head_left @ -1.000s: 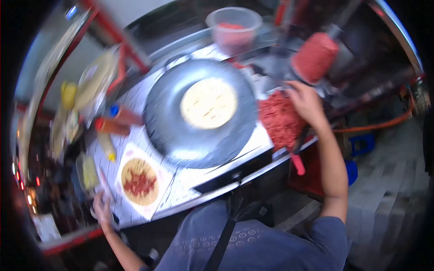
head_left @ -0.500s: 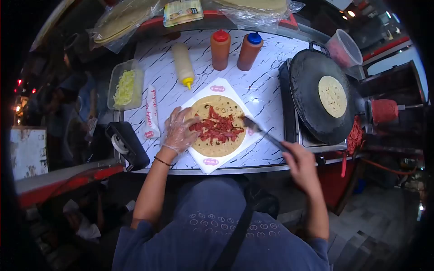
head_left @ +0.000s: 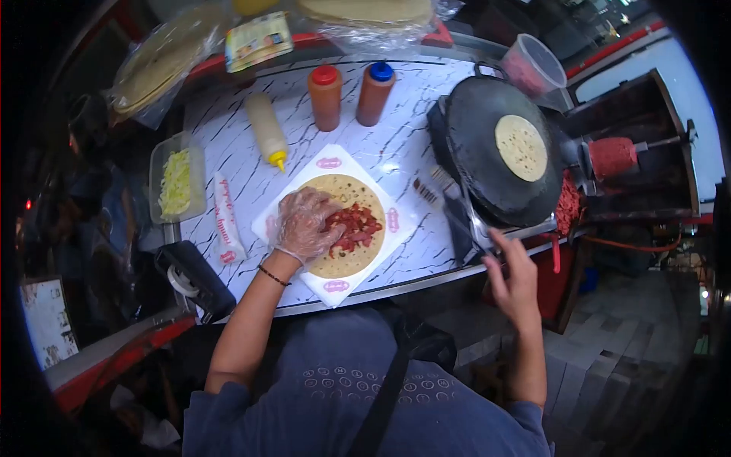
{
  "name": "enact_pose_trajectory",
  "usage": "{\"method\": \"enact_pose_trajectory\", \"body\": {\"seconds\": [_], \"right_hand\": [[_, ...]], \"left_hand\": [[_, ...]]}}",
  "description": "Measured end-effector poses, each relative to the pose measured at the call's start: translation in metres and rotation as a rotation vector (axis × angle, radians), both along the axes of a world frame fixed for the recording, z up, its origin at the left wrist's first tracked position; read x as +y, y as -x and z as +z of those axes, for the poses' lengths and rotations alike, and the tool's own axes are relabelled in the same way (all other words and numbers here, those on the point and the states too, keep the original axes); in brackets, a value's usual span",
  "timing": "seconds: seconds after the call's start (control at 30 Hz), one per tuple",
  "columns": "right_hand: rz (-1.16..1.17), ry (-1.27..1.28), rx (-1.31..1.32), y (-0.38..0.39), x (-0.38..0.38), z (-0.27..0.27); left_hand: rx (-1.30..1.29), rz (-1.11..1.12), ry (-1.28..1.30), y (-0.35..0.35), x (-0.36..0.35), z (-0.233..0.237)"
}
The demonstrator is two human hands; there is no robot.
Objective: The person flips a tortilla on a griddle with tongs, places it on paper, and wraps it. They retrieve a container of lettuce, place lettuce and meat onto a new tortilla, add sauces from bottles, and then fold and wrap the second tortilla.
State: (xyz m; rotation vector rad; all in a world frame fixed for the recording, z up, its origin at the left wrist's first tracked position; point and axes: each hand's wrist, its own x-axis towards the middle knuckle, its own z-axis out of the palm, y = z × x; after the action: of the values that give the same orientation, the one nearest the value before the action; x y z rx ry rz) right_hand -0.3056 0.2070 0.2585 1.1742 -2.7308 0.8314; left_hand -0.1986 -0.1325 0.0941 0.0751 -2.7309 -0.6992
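Note:
My left hand, in a clear plastic glove, rests on the left half of a round flatbread. Its fingers are spread and touch the chopped red meat heaped in the middle. Printed white paper lies under the bread. My bare right hand is at the front corner of the stove, thumb and forefinger apart. Just beyond its fingertips is a spatula-like tool, smeared by motion, its head over the counter beside the stove; any contact with the fingers is hard to make out.
A griddle with another flatbread stands at right, a meat spit beyond. Behind the paper are red-capped, blue-capped and yellow-tipped squeeze bottles. Shredded lettuce and a tape dispenser are at left.
My left hand has slid right, farther over the flatbread and onto the meat. My right hand has moved with the tool from the bread's right edge to the stove, its fingers now parted. The view has shifted.

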Motion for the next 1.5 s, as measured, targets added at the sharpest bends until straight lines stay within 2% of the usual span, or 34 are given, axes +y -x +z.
{"method": "enact_pose_trajectory", "body": {"seconds": [0.07, 0.13, 0.2, 0.3, 0.37, 0.53, 0.6, 0.67, 0.77, 0.83, 0.87, 0.93, 0.97, 1.03, 1.07, 1.13, 1.17, 1.2, 1.3, 1.33, 1.4, 1.5], "right_hand": [[-0.127, -0.017, 0.023, 0.016, 0.020, 0.017], [-0.180, -0.016, 0.124, 0.038, 0.049, 0.027], [-0.236, 0.006, 0.175, 0.058, 0.085, 0.038], [-0.331, -0.054, 0.280, 0.086, 0.129, 0.050], [-0.332, -0.124, 0.322, 0.105, 0.156, 0.052], [-0.206, -0.219, 0.444, 0.137, 0.207, 0.058], [-0.176, -0.233, 0.493, 0.151, 0.215, 0.054], [-0.048, -0.213, 0.551, 0.171, 0.216, 0.041], [0.112, -0.059, 0.654, 0.217, 0.171, -0.001], [0.178, -0.037, 0.620, 0.236, 0.139, -0.011], [0.171, -0.025, 0.628, 0.245, 0.134, 0.001], [0.087, 0.101, 0.491, 0.254, 0.130, 0.038], [0.039, 0.149, 0.397, 0.256, 0.131, 0.057], [-0.043, 0.217, 0.253, 0.261, 0.137, 0.070], [-0.041, 0.217, 0.249, 0.260, 0.142, 0.067], [-0.097, 0.267, 0.247, 0.257, 0.149, 0.053], [-0.096, 0.309, 0.236, 0.251, 0.150, 0.044], [-0.086, 0.306, 0.233, 0.245, 0.154, 0.035], [-0.089, 0.252, 0.288, 0.224, 0.166, 0.024], [-0.078, 0.137, 0.226, 0.212, 0.169, 0.029], [-0.061, -0.038, 0.158, 0.190, 0.176, 0.040], [0.001, -0.061, 0.325, 0.181, 0.180, 0.034]], "left_hand": [[0.105, -0.006, 0.143, 0.010, 0.007, -0.020], [-0.093, 0.093, 0.065, 0.011, 0.008, -0.021], [-0.086, 0.119, 0.032, 0.003, 0.000, -0.016], [-0.085, 0.073, 0.186, -0.008, 0.008, -0.007], [-0.160, 0.178, 0.002, -0.008, 0.004, 0.003], [-0.122, 0.087, 0.249, -0.015, 0.019, 0.033], [0.050, 0.171, 0.118, -0.021, 0.013, 0.040], [0.061, 0.237, 0.121, -0.020, 0.016, 0.048], [0.065, 0.316, -0.005, -0.021, 0.027, 0.040], [-0.131, 0.180, -0.135, -0.011, 0.048, 0.065], [-0.123, 0.178, -0.122, -0.012, 0.046, 0.076], [-0.335, 0.064, -0.293, -0.031, 0.049, 0.087], [-0.337, 0.063, -0.293, -0.043, 0.047, 0.086], [-0.636, 0.183, -0.700, -0.071, 0.041, 0.085], [-0.639, 0.188, -0.701, -0.082, 0.041, 0.086], [-0.810, 0.170, -1.026, -0.104, 0.046, 0.087], [-0.883, 0.179, -1.130, -0.119, 0.045, 0.077], [-0.879, 0.187, -1.139, -0.133, 0.045, 0.067], [-1.168, 0.089, -1.154, -0.165, 0.037, 0.031], [-1.164, 0.092, -1.155, -0.180, 0.033, 0.013], [-1.374, 0.188, -1.394, -0.213, 0.027, -0.027], [-1.408, 0.195, -1.302, -0.246, 0.027, -0.082]]}}
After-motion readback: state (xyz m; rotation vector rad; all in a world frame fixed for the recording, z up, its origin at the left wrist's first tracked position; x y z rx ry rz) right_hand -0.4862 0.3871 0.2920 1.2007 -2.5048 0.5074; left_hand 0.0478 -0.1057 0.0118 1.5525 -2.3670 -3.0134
